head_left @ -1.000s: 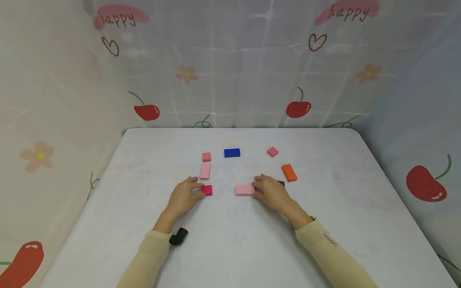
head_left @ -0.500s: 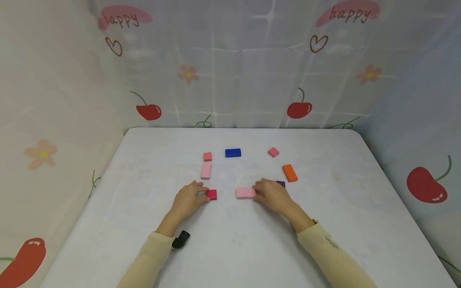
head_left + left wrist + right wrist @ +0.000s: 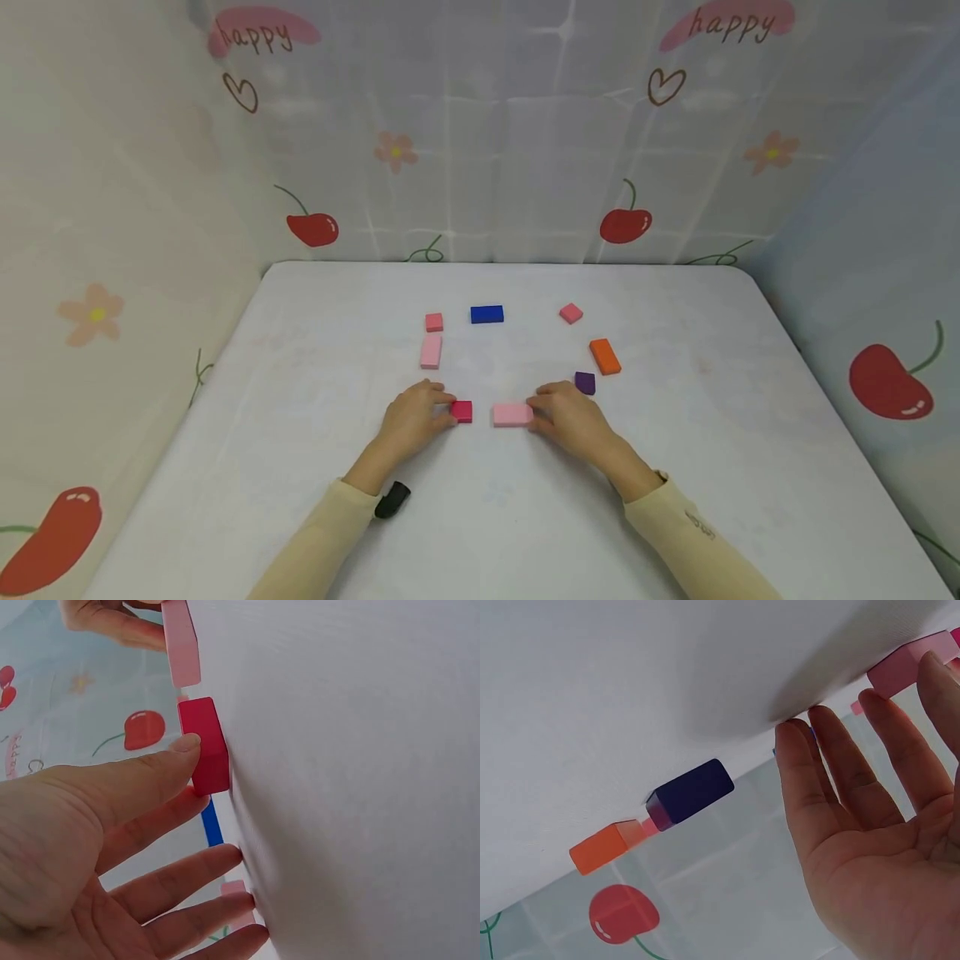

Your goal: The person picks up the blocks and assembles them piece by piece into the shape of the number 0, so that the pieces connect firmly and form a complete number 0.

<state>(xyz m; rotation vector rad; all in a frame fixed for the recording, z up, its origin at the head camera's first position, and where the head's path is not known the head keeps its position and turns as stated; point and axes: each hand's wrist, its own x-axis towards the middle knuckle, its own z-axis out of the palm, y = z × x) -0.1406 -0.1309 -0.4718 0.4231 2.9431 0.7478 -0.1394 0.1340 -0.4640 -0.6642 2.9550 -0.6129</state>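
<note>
My left hand (image 3: 412, 419) pinches a small crimson block (image 3: 462, 412) between thumb and forefinger; in the left wrist view the thumb (image 3: 161, 776) lies along the side of the crimson block (image 3: 204, 746) while the other fingers spread against the tabletop. Across a narrow gap, my right hand (image 3: 573, 419) pinches the right end of a longer light pink block (image 3: 512, 415). The right wrist view has that pink block (image 3: 907, 666) between thumb and forefinger, the remaining fingers stretched out. Just past the right hand's knuckles sits a purple block (image 3: 585, 383).
Farther back on the white table (image 3: 690, 467) lie a light pink block (image 3: 431, 352), a coral block (image 3: 434, 322), a blue block (image 3: 487, 314), another coral block (image 3: 571, 313) and an orange block (image 3: 604, 357). Printed curtains surround the table. A black device (image 3: 393, 500) is at the left cuff.
My left hand has moved right and nearer the body with the crimson block, closing toward the pink block. My right hand has drawn the pink block slightly nearer; the purple block now shows fully.
</note>
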